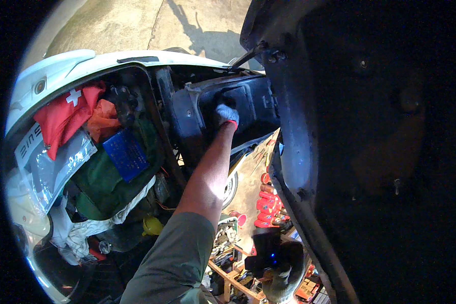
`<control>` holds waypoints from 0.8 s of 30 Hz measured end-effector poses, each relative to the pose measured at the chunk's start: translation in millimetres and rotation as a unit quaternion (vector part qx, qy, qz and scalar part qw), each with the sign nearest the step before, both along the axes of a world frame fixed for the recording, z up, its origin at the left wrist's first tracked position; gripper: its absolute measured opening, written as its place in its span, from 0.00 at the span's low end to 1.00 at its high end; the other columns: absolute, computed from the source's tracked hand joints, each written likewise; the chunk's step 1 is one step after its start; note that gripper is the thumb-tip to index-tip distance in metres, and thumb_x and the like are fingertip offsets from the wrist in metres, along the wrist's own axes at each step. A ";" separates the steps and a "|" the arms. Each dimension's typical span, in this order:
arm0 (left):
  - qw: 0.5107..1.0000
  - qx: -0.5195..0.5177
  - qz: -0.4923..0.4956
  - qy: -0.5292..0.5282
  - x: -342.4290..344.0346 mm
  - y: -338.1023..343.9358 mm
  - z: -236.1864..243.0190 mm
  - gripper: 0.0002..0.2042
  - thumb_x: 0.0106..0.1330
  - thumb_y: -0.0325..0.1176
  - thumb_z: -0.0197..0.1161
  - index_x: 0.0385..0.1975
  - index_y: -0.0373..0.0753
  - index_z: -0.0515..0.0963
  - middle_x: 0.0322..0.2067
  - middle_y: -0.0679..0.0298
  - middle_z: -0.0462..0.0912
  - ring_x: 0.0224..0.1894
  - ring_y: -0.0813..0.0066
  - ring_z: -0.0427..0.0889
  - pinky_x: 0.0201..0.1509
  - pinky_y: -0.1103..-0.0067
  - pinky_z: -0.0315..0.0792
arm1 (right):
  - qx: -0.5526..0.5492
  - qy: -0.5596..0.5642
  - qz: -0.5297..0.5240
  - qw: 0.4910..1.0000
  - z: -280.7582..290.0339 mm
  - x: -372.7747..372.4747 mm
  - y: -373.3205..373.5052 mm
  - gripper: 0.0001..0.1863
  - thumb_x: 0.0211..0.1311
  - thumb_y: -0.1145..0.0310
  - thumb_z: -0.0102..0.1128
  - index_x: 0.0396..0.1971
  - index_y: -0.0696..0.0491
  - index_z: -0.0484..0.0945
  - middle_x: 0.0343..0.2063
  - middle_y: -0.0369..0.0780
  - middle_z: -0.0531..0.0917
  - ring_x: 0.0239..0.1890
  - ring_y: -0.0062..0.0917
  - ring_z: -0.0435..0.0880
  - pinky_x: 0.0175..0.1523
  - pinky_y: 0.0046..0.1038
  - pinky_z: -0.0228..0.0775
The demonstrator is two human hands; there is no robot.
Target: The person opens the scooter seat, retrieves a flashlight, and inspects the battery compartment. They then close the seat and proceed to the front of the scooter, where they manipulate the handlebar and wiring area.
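My left hand (227, 115) wears a light grey knit glove with a red cuff. It reaches into a dark recessed plastic compartment (251, 107) in the body of a white vehicle (104, 59). The fingers look curled and dark against the black plastic. What they hold, if anything, is lost in shadow. My bare forearm (205, 177) runs up from a dark green sleeve (175, 258). No right hand can be made out.
Left of the arm, an open bay holds a red first-aid pouch (68, 116), blue packet (125, 154), green bag (99, 190) and yellow funnel (152, 226). A raised black panel (370, 152) fills the right. Below are red bottles (266, 207), tools (225, 240) and a blue-lit black device (263, 256).
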State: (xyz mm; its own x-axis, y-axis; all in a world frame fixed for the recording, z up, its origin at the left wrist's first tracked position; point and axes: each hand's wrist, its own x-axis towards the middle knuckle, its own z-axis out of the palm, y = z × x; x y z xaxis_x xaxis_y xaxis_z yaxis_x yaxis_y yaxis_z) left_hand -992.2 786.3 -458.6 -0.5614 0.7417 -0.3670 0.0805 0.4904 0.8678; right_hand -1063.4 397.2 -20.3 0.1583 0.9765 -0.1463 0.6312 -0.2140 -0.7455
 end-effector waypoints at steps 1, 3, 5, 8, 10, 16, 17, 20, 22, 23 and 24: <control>1.000 -0.027 -0.008 0.001 -7.9 3.1 -7.0 0.24 0.67 0.45 0.59 0.61 0.42 0.73 0.53 0.51 0.81 0.53 0.51 0.82 0.55 0.64 0.76 | -0.001 0.020 0.007 1.000 -1.9 0.2 1.7 0.26 0.68 0.46 0.58 0.46 0.56 0.72 0.34 0.36 0.78 0.34 0.21 0.76 0.37 0.25 0.71; 0.994 -0.072 -0.076 -0.037 8.1 -21.6 57.6 0.26 0.67 0.45 0.60 0.63 0.43 0.71 0.52 0.50 0.82 0.53 0.51 0.82 0.55 0.64 0.76 | 0.020 0.039 -0.075 0.996 -7.7 0.2 2.9 0.25 0.67 0.48 0.60 0.47 0.56 0.71 0.36 0.35 0.79 0.36 0.21 0.76 0.39 0.26 0.73; 0.992 -0.095 -0.059 -0.065 -14.6 -31.5 87.5 0.27 0.66 0.44 0.60 0.64 0.43 0.69 0.50 0.50 0.82 0.52 0.50 0.82 0.55 0.63 0.77 | 0.039 0.054 -0.112 0.991 -8.1 -11.0 12.8 0.25 0.67 0.49 0.61 0.48 0.56 0.71 0.37 0.35 0.78 0.37 0.21 0.76 0.39 0.26 0.73; 0.995 -0.079 -0.041 -0.052 -32.1 -31.0 82.6 0.28 0.66 0.43 0.60 0.66 0.43 0.66 0.49 0.49 0.83 0.50 0.50 0.83 0.53 0.62 0.77 | 0.128 0.080 -0.139 0.979 -20.1 -17.2 20.9 0.24 0.64 0.52 0.65 0.45 0.56 0.70 0.37 0.39 0.79 0.33 0.23 0.81 0.36 0.25 0.77; 0.995 -0.066 -0.053 -0.048 -33.9 -31.9 83.5 0.29 0.66 0.42 0.60 0.67 0.44 0.65 0.49 0.49 0.83 0.49 0.51 0.83 0.52 0.62 0.77 | 0.144 0.105 -0.155 0.972 -24.3 -13.1 19.9 0.25 0.62 0.52 0.67 0.43 0.57 0.70 0.37 0.41 0.80 0.32 0.24 0.84 0.36 0.26 0.79; 0.999 -0.023 0.023 -0.015 -22.7 -21.4 54.8 0.26 0.66 0.42 0.60 0.65 0.50 0.69 0.42 0.50 0.85 0.43 0.48 0.85 0.49 0.62 0.78 | 0.003 0.042 0.017 0.999 -14.3 24.4 11.9 0.29 0.65 0.42 0.58 0.45 0.56 0.72 0.35 0.36 0.77 0.36 0.24 0.75 0.40 0.28 0.70; 0.999 -0.031 0.015 -0.016 -19.0 -22.7 58.8 0.24 0.66 0.42 0.60 0.63 0.50 0.71 0.42 0.51 0.85 0.42 0.49 0.85 0.48 0.63 0.78 | 0.024 -0.038 0.036 0.998 -13.0 23.9 16.8 0.30 0.65 0.40 0.56 0.43 0.56 0.73 0.34 0.36 0.76 0.35 0.24 0.75 0.39 0.29 0.69; 0.999 -0.049 0.003 -0.017 -16.8 -25.9 69.2 0.20 0.66 0.43 0.61 0.57 0.49 0.77 0.40 0.52 0.86 0.41 0.51 0.86 0.47 0.65 0.78 | 0.034 -0.178 0.037 0.983 -3.1 3.3 23.5 0.32 0.65 0.37 0.53 0.38 0.57 0.74 0.33 0.37 0.76 0.34 0.25 0.74 0.38 0.30 0.67; 0.999 -0.049 0.008 -0.016 -17.5 -20.2 59.2 0.17 0.65 0.44 0.61 0.52 0.46 0.80 0.39 0.53 0.87 0.40 0.53 0.86 0.46 0.66 0.79 | 0.022 -0.171 0.036 0.984 -2.9 2.2 22.5 0.32 0.66 0.37 0.52 0.37 0.57 0.74 0.33 0.38 0.76 0.34 0.27 0.74 0.39 0.31 0.66; 0.999 -0.043 0.003 -0.017 -17.5 -14.7 50.9 0.20 0.67 0.44 0.60 0.56 0.45 0.76 0.42 0.52 0.85 0.42 0.54 0.85 0.48 0.65 0.78 | 0.015 -0.138 0.043 0.989 -7.2 9.5 19.9 0.32 0.66 0.37 0.51 0.38 0.57 0.74 0.33 0.38 0.76 0.34 0.27 0.74 0.39 0.31 0.66; 0.999 -0.038 0.001 -0.016 -19.9 -9.9 37.9 0.23 0.68 0.44 0.58 0.61 0.44 0.71 0.45 0.51 0.84 0.45 0.54 0.85 0.49 0.65 0.78 | 0.007 -0.102 0.052 0.993 -9.4 14.1 18.5 0.31 0.67 0.38 0.51 0.38 0.57 0.74 0.33 0.39 0.76 0.34 0.28 0.74 0.40 0.32 0.66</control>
